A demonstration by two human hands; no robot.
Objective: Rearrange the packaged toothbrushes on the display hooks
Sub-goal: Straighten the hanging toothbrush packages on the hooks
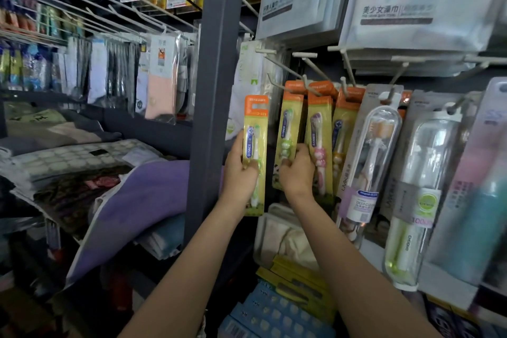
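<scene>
The place is a shop aisle, quite dim, with soft daylight-like light on the right side. A dark grey metal upright post (216, 63) divides two shelf sections. On the left, white wire hooks (90, 16) carry hanging packets of socks (160, 77), and a lower shelf holds folded textiles, among them a purple cloth (142, 200). Above on the right hang large towel packs (397, 8). Lower down stand blue boxes (274, 313), perhaps tablets; the print is blurred.
</scene>
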